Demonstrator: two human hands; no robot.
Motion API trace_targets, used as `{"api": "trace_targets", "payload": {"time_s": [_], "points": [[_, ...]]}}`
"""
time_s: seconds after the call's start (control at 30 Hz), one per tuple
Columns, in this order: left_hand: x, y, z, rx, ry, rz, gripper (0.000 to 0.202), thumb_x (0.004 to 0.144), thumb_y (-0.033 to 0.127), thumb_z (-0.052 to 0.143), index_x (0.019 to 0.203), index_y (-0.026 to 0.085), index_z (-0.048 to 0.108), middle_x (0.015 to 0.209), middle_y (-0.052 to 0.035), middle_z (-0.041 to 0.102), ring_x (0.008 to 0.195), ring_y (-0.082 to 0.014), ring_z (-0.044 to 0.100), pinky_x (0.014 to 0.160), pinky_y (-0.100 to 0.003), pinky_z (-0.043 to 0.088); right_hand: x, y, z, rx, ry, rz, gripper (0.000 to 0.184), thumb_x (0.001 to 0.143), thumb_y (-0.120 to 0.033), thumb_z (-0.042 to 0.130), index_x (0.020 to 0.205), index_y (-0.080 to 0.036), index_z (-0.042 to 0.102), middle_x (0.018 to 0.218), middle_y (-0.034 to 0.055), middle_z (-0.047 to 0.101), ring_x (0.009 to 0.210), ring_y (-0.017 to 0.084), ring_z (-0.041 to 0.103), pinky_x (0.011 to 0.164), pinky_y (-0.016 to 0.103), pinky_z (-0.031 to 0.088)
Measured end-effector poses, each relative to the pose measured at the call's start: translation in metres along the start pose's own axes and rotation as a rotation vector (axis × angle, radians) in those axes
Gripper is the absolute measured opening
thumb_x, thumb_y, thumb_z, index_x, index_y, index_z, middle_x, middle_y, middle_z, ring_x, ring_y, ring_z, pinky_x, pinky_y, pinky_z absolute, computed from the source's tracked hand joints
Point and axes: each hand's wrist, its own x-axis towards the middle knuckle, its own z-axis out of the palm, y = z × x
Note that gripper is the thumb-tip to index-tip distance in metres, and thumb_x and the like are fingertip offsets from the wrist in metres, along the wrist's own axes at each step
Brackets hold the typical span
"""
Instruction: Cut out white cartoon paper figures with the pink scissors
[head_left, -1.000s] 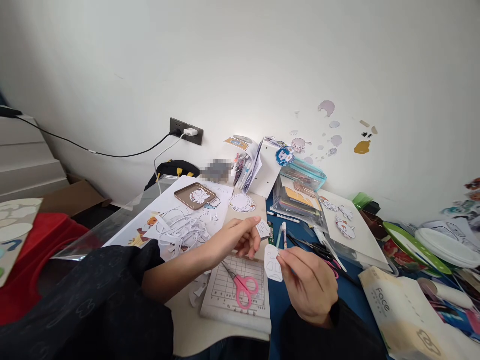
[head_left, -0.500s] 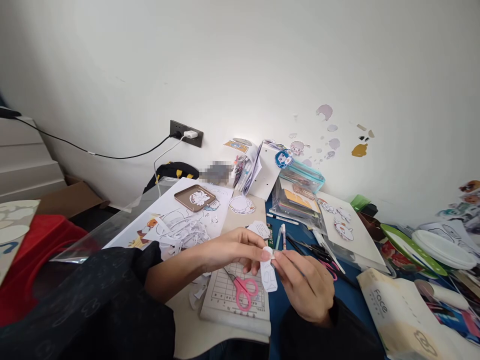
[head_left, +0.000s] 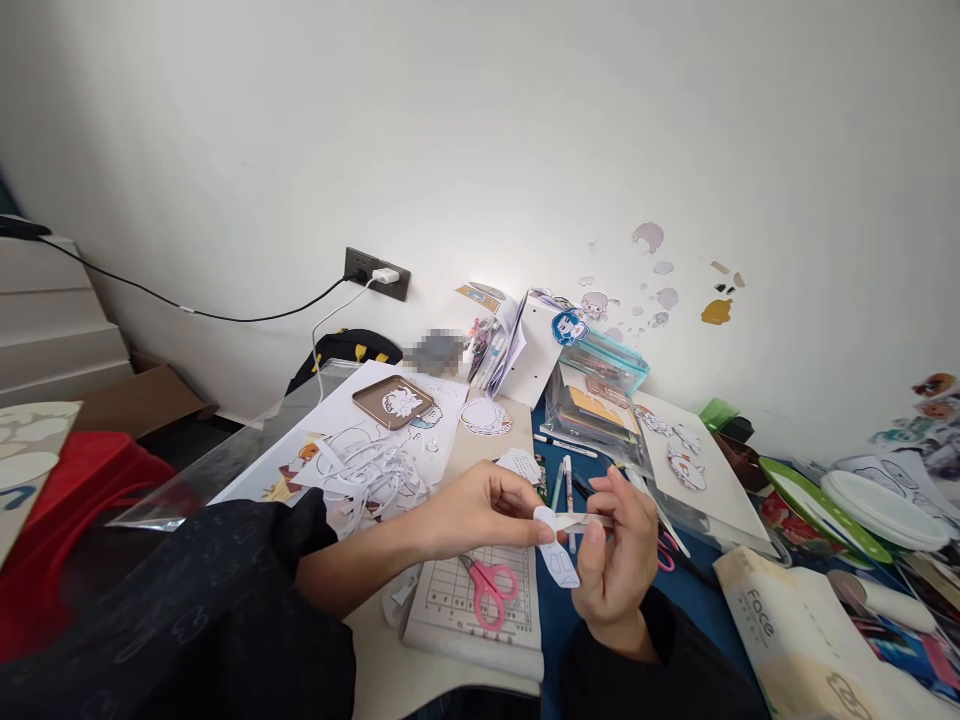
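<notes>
Between the thumb and fingers of my left hand (head_left: pixel 487 508) is a small white paper cutout (head_left: pixel 559 566) with line drawing on it, its lower end hanging free. A pale, narrow strip of tape (head_left: pixel 576 521) runs from the cutout's upper part to my right hand (head_left: pixel 621 560). My right thumb and fingers pinch the strip's far end, the palm turned partly up. Below my left hand, pink-handled scissors (head_left: pixel 489 594) lie on a printed notebook (head_left: pixel 442 600); the blades are partly covered.
Paper scraps (head_left: pixel 379 478) are heaped to the left, by a brown tray (head_left: pixel 367 395) holding a cutout. Pens (head_left: pixel 568 470) lie beyond my hands. At the right are a tissue pack (head_left: pixel 780 610) and a green-rimmed plate (head_left: pixel 817 505). A teal pouch (head_left: pixel 607 358) rests against the wall.
My right hand has turned palm up and drawn away from the cutout, stretching the tape strip out to the right. The cutout has moved slightly right and tilted, still in my left hand.
</notes>
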Motion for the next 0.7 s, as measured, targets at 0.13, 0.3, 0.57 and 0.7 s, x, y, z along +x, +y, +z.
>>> {"api": "trace_targets", "payload": {"time_s": [0.13,0.3,0.57,0.7], "points": [[0.002,-0.001,0.001,-0.04,0.02,0.011,0.008,0.076,0.014,0.071,0.081,0.01,0.066,0.079,-0.0014,0.069,0.077,-0.0168,0.066,0.078,-0.038,0.053,-0.005,0.003,0.0,0.075,-0.011,0.043,0.038,0.095,-0.026,0.039,0.133,-0.019,0.042,0.109,0.0111,0.054,0.087,0.023,0.057,0.061,0.036,0.052],[0.002,0.008,0.004,-0.122,0.081,0.066,0.01,0.072,0.022,0.074,0.074,0.014,0.069,0.097,-0.0075,0.071,0.102,-0.0228,0.062,0.091,-0.035,0.047,-0.013,0.004,0.003,0.18,-0.065,0.115,0.037,0.095,-0.025,0.036,0.131,-0.021,0.041,0.114,0.0123,0.049,0.089,0.024,0.056,0.062,0.038,0.053],[-0.001,0.02,0.002,-0.153,0.271,0.164,0.01,0.078,0.025,0.068,0.074,0.016,0.068,0.118,-0.0085,0.063,0.114,-0.0242,0.055,0.094,-0.032,0.041,-0.002,-0.003,0.006,0.267,-0.18,0.271,0.028,0.094,-0.022,0.037,0.121,-0.018,0.042,0.113,0.012,0.048,0.093,0.023,0.056,0.075,0.043,0.049],[0.003,0.017,-0.005,-0.137,0.402,0.198,0.011,0.082,0.027,0.064,0.078,0.017,0.067,0.127,-0.0087,0.056,0.122,-0.0233,0.047,0.092,-0.029,0.039,0.008,-0.006,0.002,0.259,-0.281,0.305,0.013,0.091,-0.022,0.05,0.079,-0.017,0.052,0.073,-0.0031,0.049,0.06,0.012,0.049,0.053,0.026,0.041]]}}
